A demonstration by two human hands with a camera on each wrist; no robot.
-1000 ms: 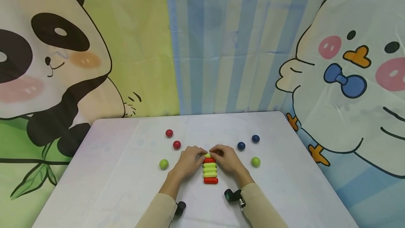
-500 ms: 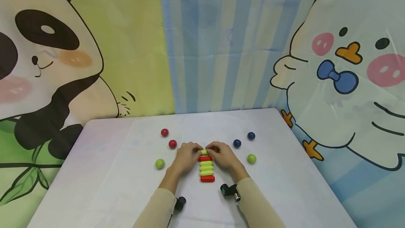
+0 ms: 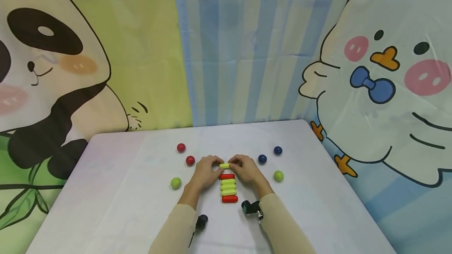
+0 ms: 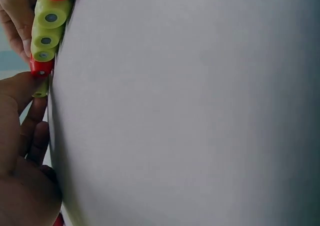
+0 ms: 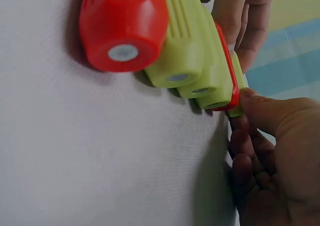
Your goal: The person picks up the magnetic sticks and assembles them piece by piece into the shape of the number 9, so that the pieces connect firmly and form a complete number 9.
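Note:
On the table lies a row of short magnetic rods with metal discs in their ends: a red rod [image 3: 230, 199] nearest, several yellow-green rods [image 3: 228, 187] behind it, then another red rod [image 3: 227, 176]. Just beyond the row is one more yellow-green rod [image 3: 224, 166], set apart by a small gap. My left hand [image 3: 207, 172] pinches this rod's left end between thumb and fingers. At its right end, my right hand [image 3: 246, 169] pinches it too. Both wrist views show thumb and fingers at the rod's ends [image 4: 40, 93] [image 5: 237, 109].
Two red balls [image 3: 185, 154] and a green ball [image 3: 175, 183] lie left of the hands. To the right are two blue balls [image 3: 270, 155] and another green ball [image 3: 278, 176]. A patterned curtain [image 3: 233, 50] hangs behind the white table [image 3: 123, 191].
Both hands have moved the far yellow-green rod slightly away from the row, so a gap now shows behind the far red rod. The head view has shifted a little; the balls stay put.

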